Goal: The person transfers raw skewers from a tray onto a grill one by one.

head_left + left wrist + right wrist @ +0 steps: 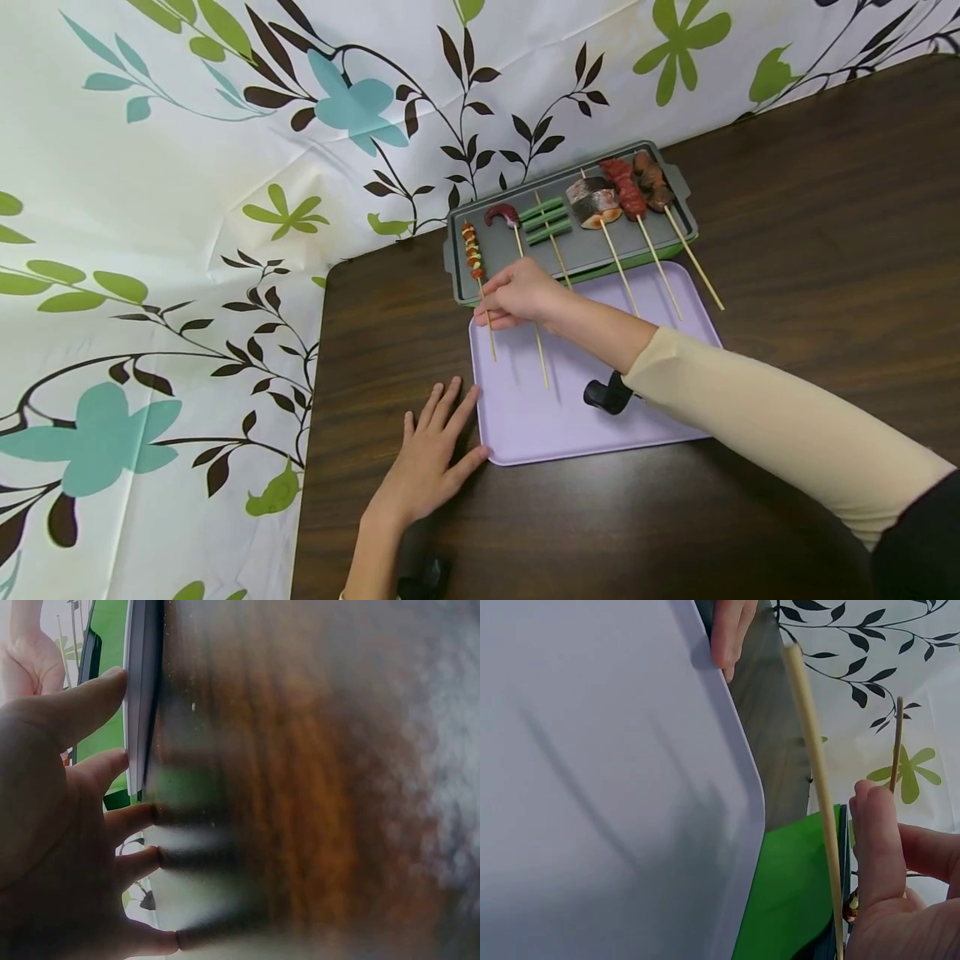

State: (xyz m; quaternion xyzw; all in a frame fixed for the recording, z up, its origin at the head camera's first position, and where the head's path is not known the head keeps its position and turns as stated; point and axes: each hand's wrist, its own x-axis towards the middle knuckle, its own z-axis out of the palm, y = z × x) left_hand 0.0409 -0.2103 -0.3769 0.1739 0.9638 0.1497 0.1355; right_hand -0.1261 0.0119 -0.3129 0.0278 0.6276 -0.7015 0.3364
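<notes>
My right hand (521, 293) pinches the wooden stick of the leftmost skewer (472, 248), threaded with small orange-red and pale pieces. That skewer's food end lies over the grey grill plate (497, 258), at its left end. Beside it, a skewer with a dark red tentacle (502, 214) passes under the right hand. In the right wrist view the pinched stick (898, 735) rises above the fingertips. My left hand (423, 468) rests on the table with fingers spread, its thumb and index fingertips at the left edge of the lilac tray (540, 435).
Right along the grill lie skewers of green stalks (551, 220), a fish slice (592, 202), red meat (624, 188) and brown meat (651, 179). Their sticks overhang the tray or table. A patterned curtain (420, 100) stands behind and left of the dark wooden table (817, 250).
</notes>
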